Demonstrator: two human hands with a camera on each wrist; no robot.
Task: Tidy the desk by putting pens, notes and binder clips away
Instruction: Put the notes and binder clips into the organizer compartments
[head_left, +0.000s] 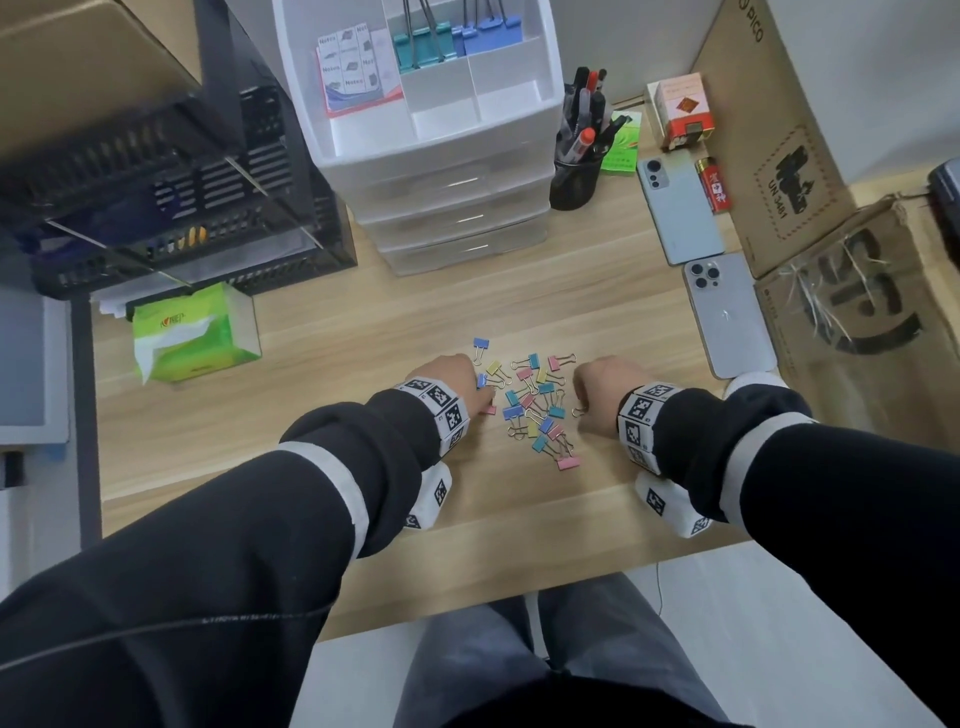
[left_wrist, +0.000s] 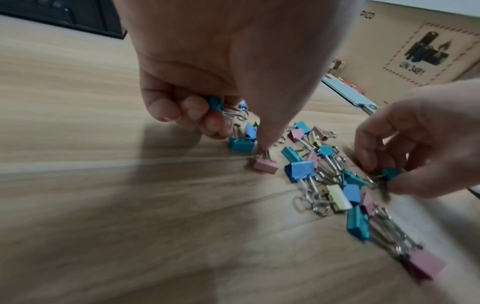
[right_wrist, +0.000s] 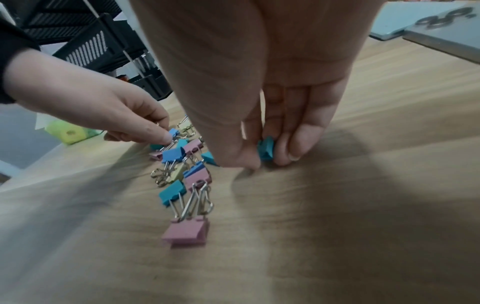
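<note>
Several small pastel binder clips (head_left: 535, 405) lie in a heap on the wooden desk (head_left: 363, 338). My left hand (head_left: 480, 387) is at the heap's left edge. In the left wrist view its curled fingers hold a teal clip (left_wrist: 215, 105) while the thumb tip touches the wire handles of a pink clip (left_wrist: 265, 164). My right hand (head_left: 582, 400) is at the heap's right edge and pinches another teal clip (right_wrist: 266, 150) against the desk. The white drawer unit (head_left: 441, 171) behind has top compartments holding sticky notes (head_left: 348, 62) and larger teal and blue clips (head_left: 452, 41). A black pen cup (head_left: 576, 176) is full of pens.
Two phones (head_left: 680, 208) (head_left: 727, 317) lie face down on the right, beside cardboard boxes (head_left: 810, 156). A green tissue pack (head_left: 192, 332) and black mesh crates (head_left: 156, 197) stand on the left. A red lighter (head_left: 714, 184) and a small box (head_left: 683, 109) sit at the back right.
</note>
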